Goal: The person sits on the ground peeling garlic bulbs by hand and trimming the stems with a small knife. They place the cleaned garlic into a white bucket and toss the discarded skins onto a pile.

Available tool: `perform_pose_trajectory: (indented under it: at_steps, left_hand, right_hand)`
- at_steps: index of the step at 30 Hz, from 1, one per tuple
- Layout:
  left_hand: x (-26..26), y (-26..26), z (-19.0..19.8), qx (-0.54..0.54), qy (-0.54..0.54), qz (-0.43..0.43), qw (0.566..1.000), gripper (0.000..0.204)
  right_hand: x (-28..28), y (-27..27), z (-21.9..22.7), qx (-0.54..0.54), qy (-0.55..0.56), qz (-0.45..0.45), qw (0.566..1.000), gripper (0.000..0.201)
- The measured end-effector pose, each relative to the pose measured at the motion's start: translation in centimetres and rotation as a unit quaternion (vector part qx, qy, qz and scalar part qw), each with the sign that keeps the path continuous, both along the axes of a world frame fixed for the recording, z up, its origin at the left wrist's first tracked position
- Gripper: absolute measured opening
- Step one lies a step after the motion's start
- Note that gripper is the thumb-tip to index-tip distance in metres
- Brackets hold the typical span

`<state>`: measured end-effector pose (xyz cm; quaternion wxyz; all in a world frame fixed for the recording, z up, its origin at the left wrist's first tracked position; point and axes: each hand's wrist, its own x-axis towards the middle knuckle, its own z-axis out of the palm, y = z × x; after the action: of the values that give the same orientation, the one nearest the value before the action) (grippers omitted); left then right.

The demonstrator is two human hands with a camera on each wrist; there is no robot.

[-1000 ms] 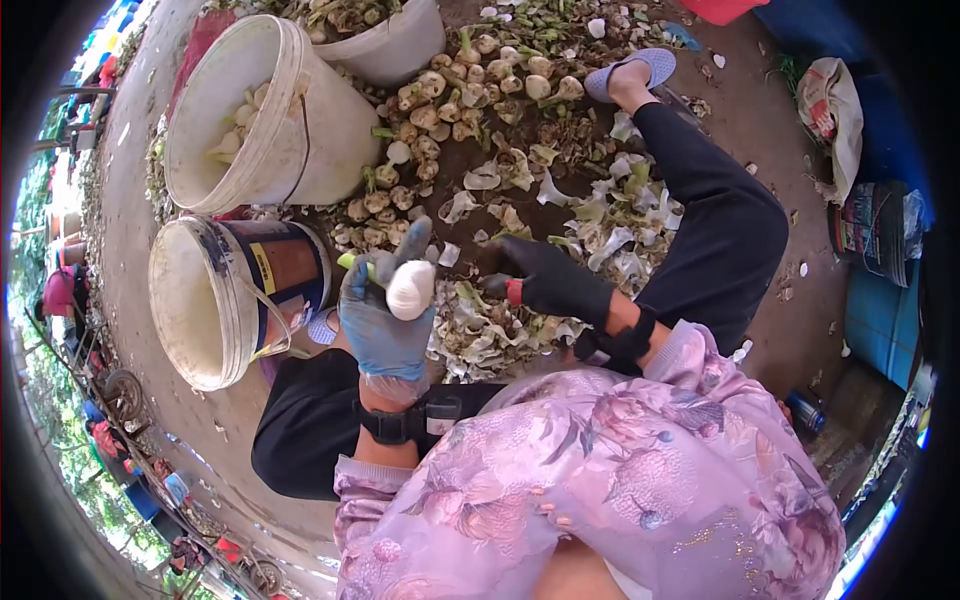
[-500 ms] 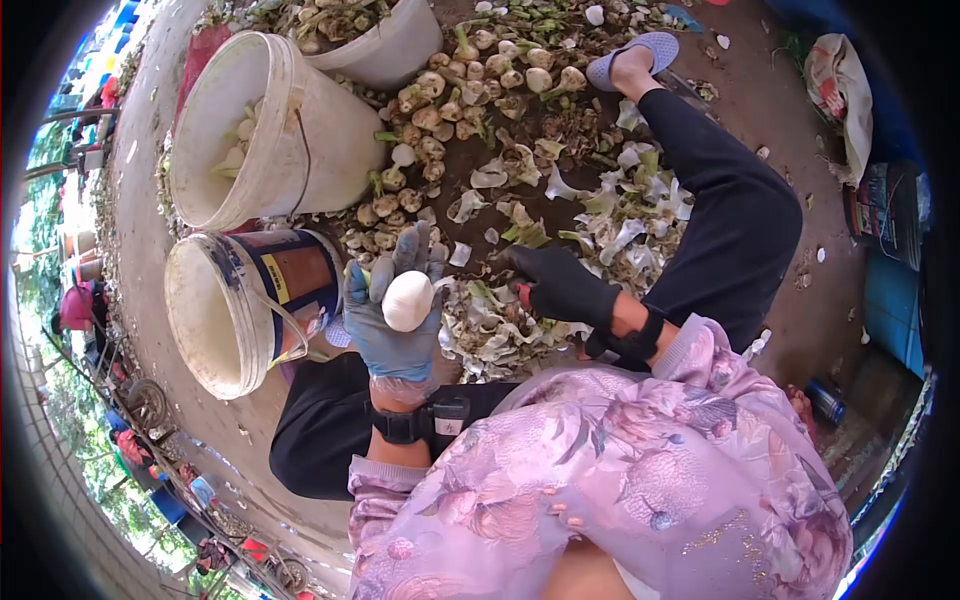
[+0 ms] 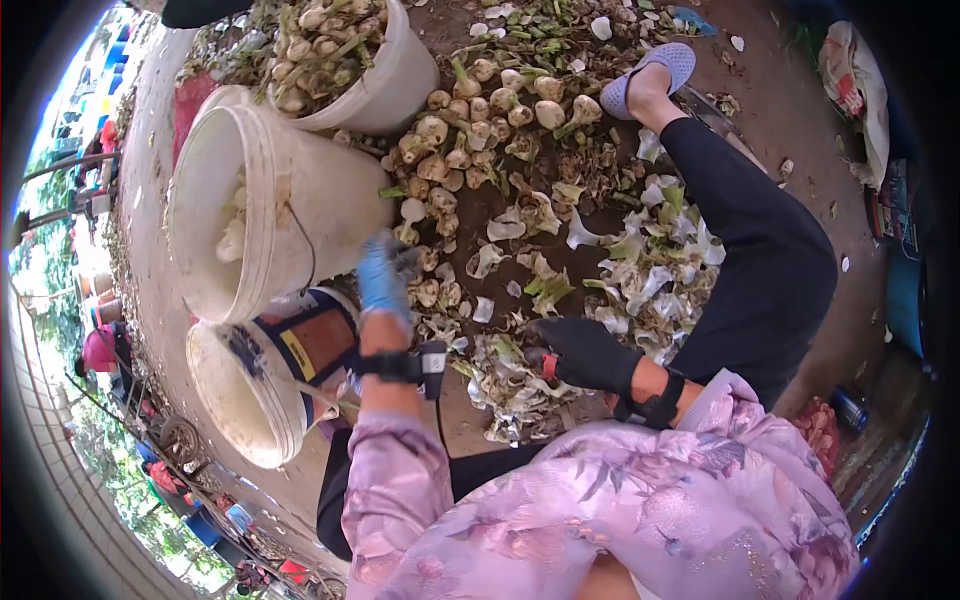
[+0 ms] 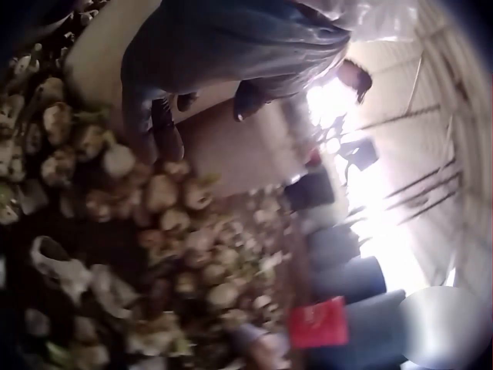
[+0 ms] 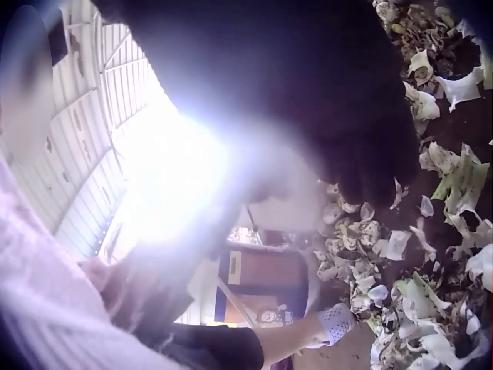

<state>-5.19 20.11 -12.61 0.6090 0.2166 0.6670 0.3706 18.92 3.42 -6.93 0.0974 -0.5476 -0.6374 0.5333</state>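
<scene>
My left hand (image 3: 385,275), in a blue glove, reaches forward, blurred, beside the large white bucket (image 3: 335,190). In the left wrist view its fingers (image 4: 142,123) point down over the unpeeled garlic bulbs (image 4: 162,193), with nothing showing between them. Inside the white bucket lies a peeled garlic bulb (image 3: 232,240). My right hand (image 3: 585,355), in a black glove with a red band at the thumb, stays low over the garlic peelings (image 3: 525,395). Its fingers are bent, and I cannot tell whether they hold anything.
A second white bucket (image 3: 385,90) full of unpeeled garlic stands at the back left. Nearer is a tipped paint bucket (image 3: 290,440) with a dark label. More peelings (image 3: 650,285) lie beside the right leg, below a slippered foot (image 3: 650,85).
The peeled garlic bulb has left my left hand, which has moved forward toward the unpeeled bulbs. My right hand stays over the peelings. The head view has shifted.
</scene>
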Motion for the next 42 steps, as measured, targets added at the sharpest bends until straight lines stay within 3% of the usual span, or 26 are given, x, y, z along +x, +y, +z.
perform_pose_trajectory:
  at_steps: [2, 3, 4, 5, 8, 9, 12, 13, 15, 18, 21, 22, 24, 25, 26, 27, 28, 29, 31, 32, 33, 34, 35, 36, 38, 42]
  left_hand:
    - [2.5, 1.3, -3.2, -0.054, 0.166, -0.049, 0.983, 0.038]
    - [1.8, 2.0, -6.3, -0.06, 0.165, -0.051, 0.983, 0.038]
    - [0.3, 2.6, -10.7, 0.004, 0.356, -0.151, 0.922, 0.036]
    - [-0.5, 3.2, -13.4, 0.068, 0.526, -0.243, 0.812, 0.034]
    - [-0.1, 2.8, -13.1, 0.074, 0.509, -0.21, 0.832, 0.029]
    - [-1.1, 2.6, -14.4, -0.003, 0.355, -0.151, 0.923, 0.027]
    - [-0.9, -1.2, -10.7, 0.03, 0.286, -0.139, 0.947, 0.022]
    - [1.6, -2.2, -6.1, -0.042, 0.161, 0.004, 0.986, 0.02]
    - [2.7, -5.5, -3.4, 0.057, 0.16, 0.046, 0.984, 0.016]
    - [5.6, -4.2, 6.3, 0.146, 0.071, 0.151, 0.975, 0.017]
    - [2.8, -0.5, 14.3, 0.266, 0.096, 0.13, 0.95, 0.029]
    - [2.0, 0.5, 16.8, 0.294, 0.101, 0.135, 0.941, 0.031]
    - [1.4, 0.4, 19.8, 0.337, 0.021, 0.199, 0.92, 0.031]
    - [0.8, -1.0, 18.4, 0.377, 0.159, 0.154, 0.899, 0.037]
    - [0.6, -2.5, 16.8, 0.405, 0.294, 0.111, 0.858, 0.044]
    - [1.0, -4.3, 15.2, 0.364, 0.261, 0.034, 0.894, 0.051]
    - [1.9, -6.9, 13.6, 0.313, 0.228, -0.047, 0.921, 0.058]
    - [3.5, -9.9, 12.4, 0.276, 0.347, -0.151, 0.884, 0.064]
    - [6.4, -14.3, 10.2, 0.296, 0.366, -0.21, 0.857, 0.067]
    - [6.9, -15.9, 9.8, 0.25, 0.254, -0.236, 0.904, 0.061]
    - [7.1, -16.8, 10.3, 0.269, 0.216, -0.209, 0.915, 0.057]
    - [7.3, -17.6, 10.8, 0.287, 0.177, -0.186, 0.923, 0.053]
    - [7.4, -18.1, 12.4, 0.342, 0.228, -0.193, 0.891, 0.052]
    - [7.4, -18.5, 14.2, 0.393, 0.277, -0.197, 0.855, 0.05]
    - [7.4, -19.7, 16.2, 0.436, 0.298, -0.208, 0.824, 0.053]
    - [7.6, -21.7, 17.1, 0.455, 0.33, -0.215, 0.799, 0.055]
  right_hand:
    - [-0.3, 2.0, -0.8, -0.031, 0.009, 0.0, 0.999, 0.041]
    - [-0.7, 3.2, -1.8, 0.013, 0.011, -0.039, 0.999, 0.04]
    - [-1.1, 4.5, -3.1, 0.059, 0.012, -0.078, 0.995, 0.039]
    - [-1.6, 6.1, -4.9, 0.081, -0.003, -0.086, 0.993, 0.041]
    - [-4.0, 13.2, -10.1, 0.225, -0.071, -0.07, 0.969, 0.032]
    - [-5.3, 15.2, -12.1, 0.313, -0.096, -0.068, 0.943, 0.026]
    - [-7.9, 20.5, -15.9, 0.323, -0.069, 0.03, 0.944, 0.026]
    - [-9.2, 21.1, -18.2, 0.344, -0.067, 0.001, 0.937, 0.02]
    - [-10.3, 22.3, -19.8, 0.326, -0.079, -0.032, 0.941, 0.011]
    - [-10.9, 21.0, -19.6, 0.317, -0.149, -0.06, 0.935, 0.018]
    - [-8.7, 18.4, -20.6, 0.262, -0.236, 0.012, 0.936, 0.032]
    - [-6.9, 16.9, -20.9, 0.424, -0.103, -0.043, 0.899, 0.03]
    - [-5.1, 13.9, -17.6, 0.298, -0.029, -0.059, 0.952, 0.029]
    - [-4.1, 11.8, -15.3, 0.195, 0.055, -0.095, 0.975, 0.029]
    - [-3.1, 10.1, -12.2, 0.025, 0.188, -0.168, 0.967, 0.028]
    - [-2.7, 8.5, -8.2, -0.134, 0.296, -0.242, 0.914, 0.028]
    - [-2.8, 6.5, -5.0, -0.212, 0.344, -0.291, 0.867, 0.028]
    - [-2.6, 4.7, -2.5, -0.241, 0.356, -0.305, 0.85, 0.027]
    - [-2.6, 2.4, 0.3, 0.074, 0.283, -0.15, 0.944, 0.028]
    - [-2.7, 1.4, 1.3, 0.366, 0.171, 0.009, 0.915, 0.029]
    - [-2.8, 0.7, 1.5, 0.375, 0.168, 0.01, 0.912, 0.029]
    - [-3.0, 0.3, 1.3, 0.036, 0.417, -0.119, 0.9, 0.03]
    - [-3.1, -0.4, 1.5, -0.313, 0.586, -0.222, 0.714, 0.032]
    - [-2.2, -0.2, 9.5, -0.29, 0.553, -0.195, 0.757, 0.029]
    - [-1.6, -0.2, 7.4, -0.086, 0.407, -0.126, 0.901, 0.028]
    - [-2.0, -1.0, 9.6, 0.046, 0.272, -0.123, 0.953, 0.026]
